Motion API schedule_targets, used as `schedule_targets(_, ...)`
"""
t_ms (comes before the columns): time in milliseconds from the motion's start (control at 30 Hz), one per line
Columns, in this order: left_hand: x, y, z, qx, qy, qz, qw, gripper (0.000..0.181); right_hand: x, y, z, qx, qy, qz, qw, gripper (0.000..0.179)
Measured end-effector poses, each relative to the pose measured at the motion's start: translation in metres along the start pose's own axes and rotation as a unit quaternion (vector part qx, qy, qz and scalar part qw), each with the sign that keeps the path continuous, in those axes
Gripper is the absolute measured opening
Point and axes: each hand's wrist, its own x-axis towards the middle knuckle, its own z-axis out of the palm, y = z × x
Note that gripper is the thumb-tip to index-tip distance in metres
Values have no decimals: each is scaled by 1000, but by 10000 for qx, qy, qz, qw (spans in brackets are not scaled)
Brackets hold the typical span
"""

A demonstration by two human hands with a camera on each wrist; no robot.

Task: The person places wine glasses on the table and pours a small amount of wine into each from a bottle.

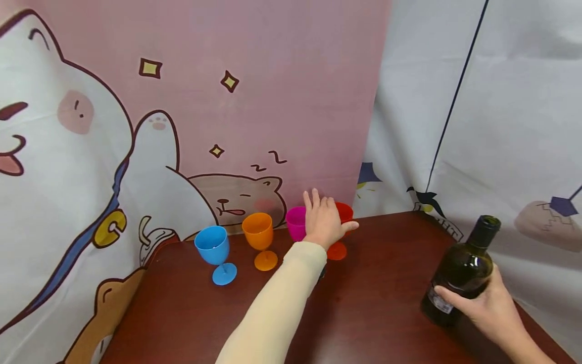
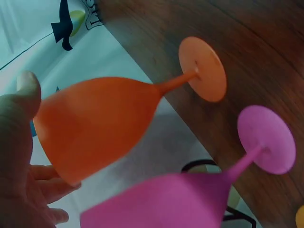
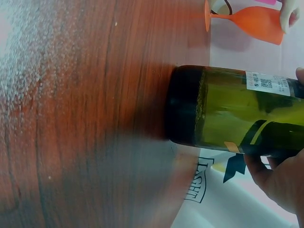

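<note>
My left hand (image 1: 324,222) is at the rim of the red goblet (image 1: 337,251), fingers spread and thumb out to the side. In the left wrist view that red goblet (image 2: 102,126) looks orange-red, with the thumb at one side of its rim and fingers at the other. Right beside it stands a magenta goblet (image 1: 296,223), partly behind the hand. On the right, my right hand (image 1: 493,306) grips a dark green glass wine bottle (image 1: 464,268) around its body. The bottle has no cap on its mouth, and a white label (image 3: 267,84) shows near my fingers.
An orange goblet (image 1: 258,231) and a blue goblet (image 1: 212,246) stand upright to the left, in a row along the back of the brown wooden table (image 1: 182,313). A cartoon-printed cloth (image 1: 295,101) hangs right behind the table and along its right side.
</note>
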Motion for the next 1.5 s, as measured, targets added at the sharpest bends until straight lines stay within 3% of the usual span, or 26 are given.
schedule_targets(167,-5,0,-2,332,107,-83,9994,92,1,-7,5,-13,-73,95,9999,105)
schedule_targets(333,-27,-4,-8,31,339,117,9994,84,6,-11,6,106,28,-211,9997,100)
schedule_targets(433,-54,-10,-11,-573,449,428,9964,80,9,-11,7,154,37,-285,9995,100)
schedule_targets(567,-101,-29,-19,-1612,415,698,9836,77,13,-12,6,119,-113,-71,9998,98)
schedule_targets(733,-149,-57,-32,-2374,124,471,9702,89,22,-20,3,-236,-388,39,9990,102)
schedule_targets(833,-164,-69,-37,-2614,-68,375,9645,94,28,-32,4,-611,-514,-574,9952,110)
schedule_targets(900,-170,-74,-37,-2768,-97,346,9602,97,33,-45,6,-985,-567,-1229,9859,114)
schedule_targets(967,-173,-77,-33,-2955,-86,260,9550,100,38,-60,9,-1330,-619,-1900,9708,110)
schedule_targets(1167,-184,-87,-14,-3868,-11,-294,9217,100,58,-111,14,-2342,-1024,-3299,9088,107)
schedule_targets(1233,-185,-89,-10,-4025,29,-352,9147,95,65,-124,13,-2628,-1116,-3630,8870,112)
schedule_targets(1333,-186,-91,-5,-4090,67,-333,9119,89,74,-140,10,-2906,-1120,-3983,8628,109)
schedule_targets(1500,-187,-92,-4,-4086,107,-362,9119,86,83,-161,9,-3086,-978,-4401,8376,90)
